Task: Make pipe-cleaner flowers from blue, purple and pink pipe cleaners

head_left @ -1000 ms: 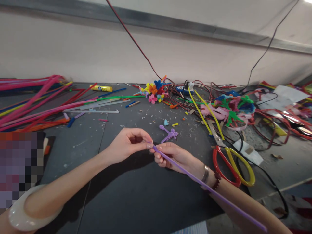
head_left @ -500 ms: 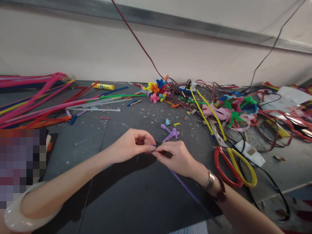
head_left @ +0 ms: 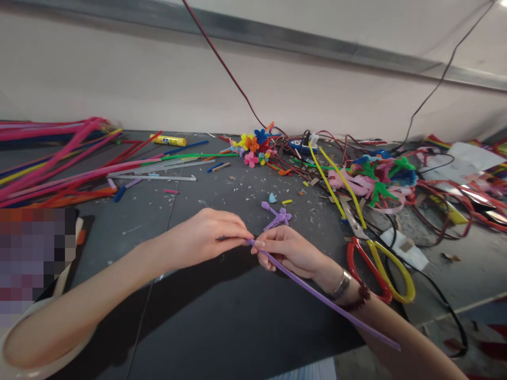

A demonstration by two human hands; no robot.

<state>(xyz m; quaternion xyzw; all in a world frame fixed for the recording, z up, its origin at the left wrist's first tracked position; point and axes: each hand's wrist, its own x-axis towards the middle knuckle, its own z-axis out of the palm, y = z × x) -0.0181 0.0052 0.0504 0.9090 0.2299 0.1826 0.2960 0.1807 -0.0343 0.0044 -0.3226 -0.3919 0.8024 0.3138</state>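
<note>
A long purple pipe cleaner is pinched at one end between both hands over the dark table. My left hand is closed, its thumb and fingertips on the tip. Right beside it, my right hand grips the same pipe cleaner, whose free length slants down across my right forearm. Just beyond my right hand lies a purple pipe-cleaner flower with small loops. A light blue scrap and a short yellow piece rest behind it.
Scissors with red and yellow handles lie to the right. Bundled pipe cleaners fill the left side. A glue stick, colourful pipe-cleaner flowers and tangled wires lie along the wall. Paper and ribbons are at far right.
The purple pipe cleaner's free end has swung up in front of my right forearm. My right hand has turned, its fingers curling beneath; my left fingers have drawn closer together.
</note>
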